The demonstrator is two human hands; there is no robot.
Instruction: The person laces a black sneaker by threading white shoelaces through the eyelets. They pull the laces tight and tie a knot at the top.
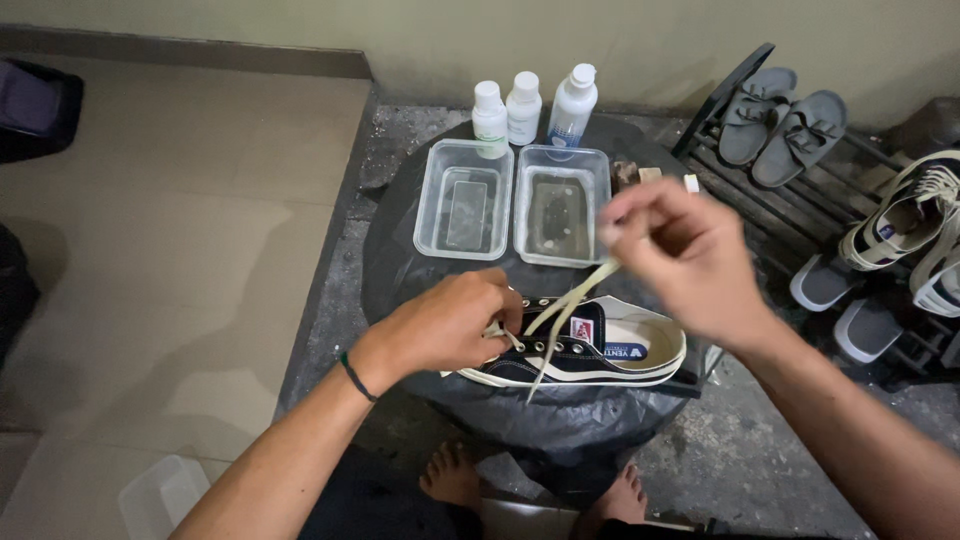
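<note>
Left hand [455, 325] is pressing down on the toe end of a black canvas sneaker [585, 350], fingers curled tight over the eyelet row; it is covering the toe cap completely. The sneaker is lying on its side on a table [400, 260] wrapped in wrinkled, glossy black plastic. White rubber sole, pale insole with a blue oval label, small red-and-white square tag on the tongue.

Right hand [680, 250] is raised above the shoe, fingers pinched shut on a flat cream lace [570, 310] that is running down into the eyelets; its loose end is hanging past the sole. The hand is motion-blurred, so the exact grip is hard to make out.

Behind the shoe, two clear rectangular plastic tubs [512, 202] are sitting side by side, the right one holding murky liquid. Behind them, three white plastic bottles [527, 108] with green and blue labels are standing upright.

Far right, a dark slatted shoe rack [790, 215] is carrying grey sandals [782, 125] and pale sneakers [915, 225], cut off by the edge. Bare feet are showing below the table.
</note>
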